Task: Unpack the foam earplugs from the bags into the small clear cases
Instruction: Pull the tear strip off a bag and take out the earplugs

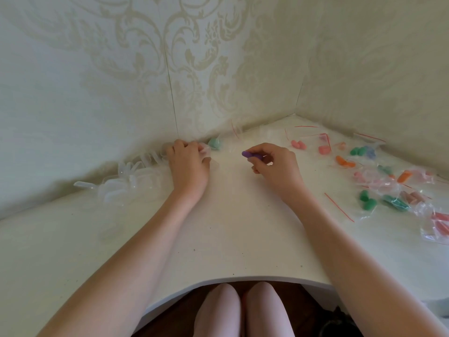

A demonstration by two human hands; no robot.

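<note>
We see two bare forearms reaching in from the near edge, with no sleeve, watch, bracelet or ring showing on either. Our left hand (pixel 188 164) and our right hand (pixel 274 164) are both ungloved, with short, plain nails where we can make them out. Below the near edge of the desk (pixel 230 251) our two knees show side by side, also uncovered. No clothing comes into view on the arms or legs, so what is worn higher up we cannot tell.
</note>
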